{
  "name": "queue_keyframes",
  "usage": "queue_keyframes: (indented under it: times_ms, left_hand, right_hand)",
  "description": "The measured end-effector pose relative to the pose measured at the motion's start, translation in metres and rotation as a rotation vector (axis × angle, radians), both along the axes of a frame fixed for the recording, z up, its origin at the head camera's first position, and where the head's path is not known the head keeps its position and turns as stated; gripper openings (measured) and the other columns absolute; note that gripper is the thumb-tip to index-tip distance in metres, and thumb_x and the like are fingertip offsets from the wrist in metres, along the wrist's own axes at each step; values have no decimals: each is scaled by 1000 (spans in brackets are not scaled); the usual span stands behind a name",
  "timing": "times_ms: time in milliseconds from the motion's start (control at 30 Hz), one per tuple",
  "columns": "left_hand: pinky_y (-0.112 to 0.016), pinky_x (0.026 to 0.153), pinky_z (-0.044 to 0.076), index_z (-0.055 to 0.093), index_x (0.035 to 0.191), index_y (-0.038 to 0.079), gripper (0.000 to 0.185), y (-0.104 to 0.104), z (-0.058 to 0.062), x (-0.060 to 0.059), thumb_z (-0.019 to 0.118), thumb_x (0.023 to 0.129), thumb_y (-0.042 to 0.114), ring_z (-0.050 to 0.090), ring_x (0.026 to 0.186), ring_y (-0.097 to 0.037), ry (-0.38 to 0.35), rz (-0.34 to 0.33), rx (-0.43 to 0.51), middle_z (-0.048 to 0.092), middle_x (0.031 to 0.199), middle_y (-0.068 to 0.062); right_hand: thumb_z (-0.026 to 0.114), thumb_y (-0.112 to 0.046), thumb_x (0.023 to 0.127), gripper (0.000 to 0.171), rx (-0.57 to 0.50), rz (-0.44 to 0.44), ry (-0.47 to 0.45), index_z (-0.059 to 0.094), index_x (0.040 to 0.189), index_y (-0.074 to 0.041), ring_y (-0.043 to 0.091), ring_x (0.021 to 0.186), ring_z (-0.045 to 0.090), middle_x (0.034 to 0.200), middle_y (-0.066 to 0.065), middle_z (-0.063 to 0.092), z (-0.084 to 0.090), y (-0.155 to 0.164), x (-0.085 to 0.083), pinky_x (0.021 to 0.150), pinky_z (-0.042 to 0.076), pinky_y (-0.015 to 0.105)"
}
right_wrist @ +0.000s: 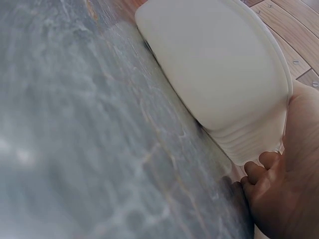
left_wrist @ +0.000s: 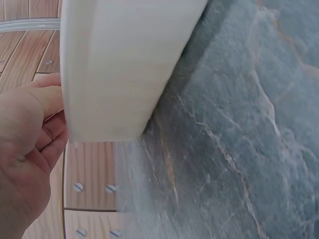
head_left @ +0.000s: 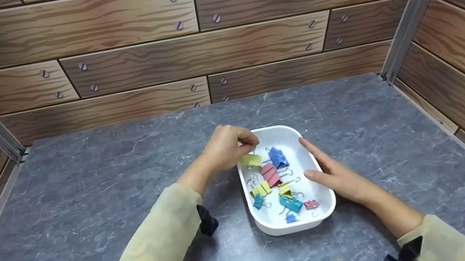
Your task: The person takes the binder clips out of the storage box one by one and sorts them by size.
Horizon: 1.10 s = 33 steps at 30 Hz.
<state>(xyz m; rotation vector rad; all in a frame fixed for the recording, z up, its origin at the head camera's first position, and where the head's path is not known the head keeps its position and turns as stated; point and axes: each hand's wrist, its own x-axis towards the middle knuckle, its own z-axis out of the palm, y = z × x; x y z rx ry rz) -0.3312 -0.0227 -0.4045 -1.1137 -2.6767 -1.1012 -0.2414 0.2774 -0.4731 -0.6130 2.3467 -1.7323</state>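
A white plastic tray (head_left: 295, 228) with rounded corners holds several binder clips in mixed colours and sizes. My left hand (head_left: 228, 146) is at its far left corner, thumb and forefinger pinching the wire handle of a yellow binder clip (head_left: 251, 160). Its fingertips are hidden behind the tray's wall in the left wrist view. My right hand (head_left: 341, 178) holds the right rim, thumb over the edge and the other fingers along the outer wall. Near the middle lie a blue binder clip (head_left: 278, 158) and a red binder clip (head_left: 271, 175).
Lower in the tray are a small yellow clip (head_left: 260, 189), a gold clip (head_left: 285, 190), a teal clip (head_left: 292, 204) and a small red clip (head_left: 311, 204). A grey marbled tabletop (head_left: 124, 168) lies below, with wood-patterned walls (head_left: 130, 67) at the back and sides.
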Motion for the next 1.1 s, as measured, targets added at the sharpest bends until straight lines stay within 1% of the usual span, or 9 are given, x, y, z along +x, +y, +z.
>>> queue_keyframes:
  times_ms: [133, 300, 467, 567, 700, 800, 933, 1100]
  left_hand:
    - [-25, 85, 59, 83, 104, 6, 13, -2, 8, 5, 74, 97, -1, 74, 93, -15, -60, 36, 102, 80, 100, -4]
    - [-26, 82, 60, 81, 106, 7, 14, -9, 21, 9, 73, 97, -1, 72, 90, -15, -131, 79, 230, 78, 100, -3]
    - [-29, 80, 59, 79, 112, 6, 16, -25, 35, 10, 72, 99, 0, 68, 90, -16, -155, 124, 317, 76, 104, -4]
    - [-30, 77, 57, 79, 114, 6, 16, -36, 40, 9, 71, 101, 2, 67, 89, -16, -161, 145, 355, 76, 105, -5]
    - [-30, 75, 55, 79, 114, 6, 15, -50, 41, 7, 73, 100, 4, 67, 88, -16, -180, 183, 415, 77, 104, -4]
    - [-30, 75, 56, 80, 112, 8, 13, -58, 39, 5, 74, 100, 7, 68, 89, -17, -201, 212, 441, 78, 104, -4]
    - [-32, 77, 56, 81, 110, 10, 11, -68, 32, 1, 75, 100, 10, 69, 91, -19, -238, 255, 432, 77, 105, -3]
    - [-42, 83, 57, 81, 110, 10, 11, -77, 22, -2, 75, 100, 10, 67, 93, -21, -308, 304, 417, 76, 106, -4]
  right_hand:
    - [60, -13, 108, 80, 9, -11, -8, 13, 172, -21, 37, 155, 23, 176, 17, 10, 1, -1, 0, 111, 36, 17]
    - [60, -13, 108, 80, 14, -14, -7, 13, 172, -22, 36, 156, 22, 177, 15, 9, 3, 0, -1, 112, 35, 16]
    - [62, -15, 108, 80, 36, -31, 5, 14, 172, -23, 36, 156, 22, 177, 13, 9, 3, -1, -1, 112, 33, 16]
    - [62, -17, 108, 80, 56, -37, 15, 14, 172, -24, 36, 157, 21, 177, 12, 9, 2, 0, -1, 112, 31, 15]
    - [63, -20, 108, 80, 72, -39, 28, 15, 172, -25, 34, 158, 19, 177, 11, 10, 1, 1, -1, 114, 28, 14]
    - [63, -20, 108, 80, 66, -37, 25, 15, 172, -25, 36, 156, 23, 177, 13, 11, 0, 2, -1, 112, 32, 15]
    - [61, -18, 108, 79, 55, -25, 26, 14, 172, -23, 39, 154, 27, 176, 18, 11, 1, 2, 0, 110, 37, 17]
    - [61, -18, 108, 79, 63, -27, 28, 14, 172, -23, 38, 155, 26, 176, 16, 11, 1, 0, -2, 112, 35, 18]
